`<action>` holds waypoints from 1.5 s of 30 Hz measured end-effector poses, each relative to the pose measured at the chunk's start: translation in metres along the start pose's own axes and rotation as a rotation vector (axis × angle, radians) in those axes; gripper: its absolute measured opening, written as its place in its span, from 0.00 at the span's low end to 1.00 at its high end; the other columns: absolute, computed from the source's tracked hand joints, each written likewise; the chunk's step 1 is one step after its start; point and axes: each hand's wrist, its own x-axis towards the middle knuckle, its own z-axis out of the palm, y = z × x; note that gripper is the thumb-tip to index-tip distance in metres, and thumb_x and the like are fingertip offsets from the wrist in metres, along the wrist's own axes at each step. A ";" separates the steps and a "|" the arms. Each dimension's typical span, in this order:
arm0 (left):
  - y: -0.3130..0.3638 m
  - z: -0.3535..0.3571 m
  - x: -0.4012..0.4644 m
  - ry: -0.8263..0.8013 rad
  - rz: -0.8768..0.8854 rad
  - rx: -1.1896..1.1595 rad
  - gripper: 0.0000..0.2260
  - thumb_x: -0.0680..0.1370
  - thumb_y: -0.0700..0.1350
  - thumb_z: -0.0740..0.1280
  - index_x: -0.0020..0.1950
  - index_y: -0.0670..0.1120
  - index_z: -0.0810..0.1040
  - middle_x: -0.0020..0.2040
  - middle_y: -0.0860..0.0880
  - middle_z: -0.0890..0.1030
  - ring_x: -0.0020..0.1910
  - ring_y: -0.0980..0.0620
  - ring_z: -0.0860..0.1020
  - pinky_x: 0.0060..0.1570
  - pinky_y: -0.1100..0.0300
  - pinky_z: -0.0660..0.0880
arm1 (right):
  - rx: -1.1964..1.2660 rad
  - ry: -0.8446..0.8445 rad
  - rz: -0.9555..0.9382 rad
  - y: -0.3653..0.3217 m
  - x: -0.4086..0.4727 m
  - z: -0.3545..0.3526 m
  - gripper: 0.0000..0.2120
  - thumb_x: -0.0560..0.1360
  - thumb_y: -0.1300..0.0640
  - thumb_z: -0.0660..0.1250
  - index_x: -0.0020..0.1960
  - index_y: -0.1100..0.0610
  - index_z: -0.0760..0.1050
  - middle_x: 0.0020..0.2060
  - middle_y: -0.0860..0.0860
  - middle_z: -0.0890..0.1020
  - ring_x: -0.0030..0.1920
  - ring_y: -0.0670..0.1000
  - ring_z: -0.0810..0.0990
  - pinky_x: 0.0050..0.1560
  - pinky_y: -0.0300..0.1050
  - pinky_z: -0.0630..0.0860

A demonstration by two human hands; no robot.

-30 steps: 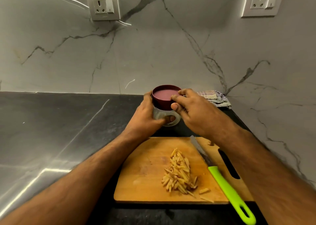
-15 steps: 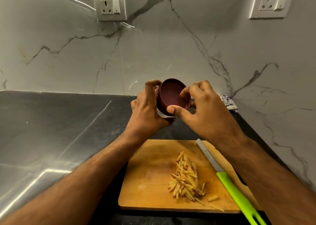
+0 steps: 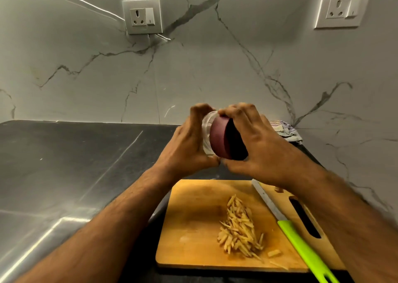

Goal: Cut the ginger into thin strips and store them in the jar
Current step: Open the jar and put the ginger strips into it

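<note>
A dark grey stone countertop (image 3: 64, 164) fills the left half of the frame, backed by a white marble-veined wall (image 3: 193, 67) w/ two white wall sockets, one at upper centre-left (image 3: 142, 16), one at upper right (image 3: 342, 8). A crumpled striped cloth (image 3: 285, 130) is seen at centre right in the wall corner, partly hidden behind the right hand. A rectangular wooden cutting board (image 3: 193, 229) w/ a slot handle lies at lower centre-right. On it a pile of pale yellow ginger strips (image 3: 239, 226) is heaped, a few loose bits beside it. A knife w/ steel blade and lime-green handle (image 3: 301, 244) lies diagonally on the board's right side, blade tip toward upper left, handle toward the bottom edge; tip is covered by the right forearm.

Above the board's far edge, at frame centre, a small clear glass jar (image 3: 207, 132) is held off the counter, tipped on its side: long axis approx. horizontal, mouth toward the right. Its glass body is gripped by the left hand (image 3: 189, 144), fingers curled over the top, thumb under. A round maroon plastic lid (image 3: 219, 139) at the mouth is gripped by the right hand (image 3: 258, 149), fingers wrapped over its upper rim, thumb below. Lid is tilted, dark inner side facing right; whether it is fully off cannot be told. Jar sits between both palms.
</note>
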 end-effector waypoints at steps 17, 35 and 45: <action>-0.020 0.009 -0.008 -0.045 -0.584 -0.073 0.46 0.67 0.56 0.80 0.77 0.48 0.58 0.70 0.45 0.71 0.66 0.48 0.73 0.65 0.52 0.76 | 0.046 -0.006 0.527 0.028 0.001 0.013 0.34 0.61 0.37 0.76 0.56 0.43 0.59 0.54 0.49 0.65 0.51 0.50 0.70 0.43 0.44 0.72; -0.011 0.012 -0.009 -0.073 -0.671 -0.159 0.53 0.65 0.61 0.79 0.78 0.49 0.49 0.75 0.43 0.66 0.72 0.45 0.69 0.70 0.53 0.69 | 0.008 -0.136 0.583 0.031 -0.001 0.021 0.18 0.69 0.44 0.73 0.56 0.48 0.78 0.59 0.48 0.71 0.53 0.45 0.68 0.48 0.40 0.70; 0.025 -0.001 -0.042 0.013 -0.604 -0.087 0.47 0.70 0.66 0.74 0.78 0.53 0.50 0.74 0.46 0.61 0.72 0.47 0.67 0.65 0.58 0.66 | 0.062 0.111 0.371 0.000 -0.021 0.007 0.10 0.74 0.50 0.70 0.55 0.49 0.80 0.57 0.46 0.73 0.54 0.43 0.71 0.50 0.37 0.70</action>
